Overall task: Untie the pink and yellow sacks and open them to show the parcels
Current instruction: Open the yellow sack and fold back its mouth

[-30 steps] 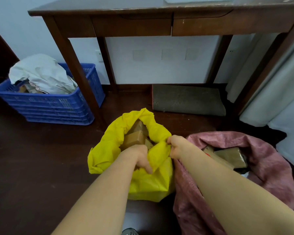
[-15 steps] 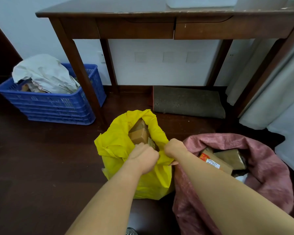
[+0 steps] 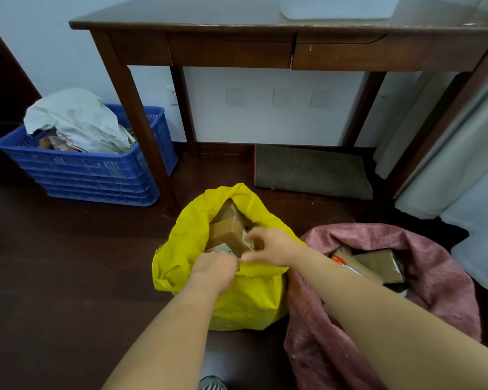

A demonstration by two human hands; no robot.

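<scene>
Two grips, two open sacks (image 3: 181, 249).

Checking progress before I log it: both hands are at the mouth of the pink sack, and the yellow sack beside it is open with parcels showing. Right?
Not quite. In the head view both hands, left and right, are at the mouth of the yellow sack, not the pink sack. The pink one lies beside it untouched. Both sacks are open with parcels showing.

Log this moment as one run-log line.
yellow sack open, parcels showing | left hand grips its rim | right hand over its mouth | pink sack open
</scene>
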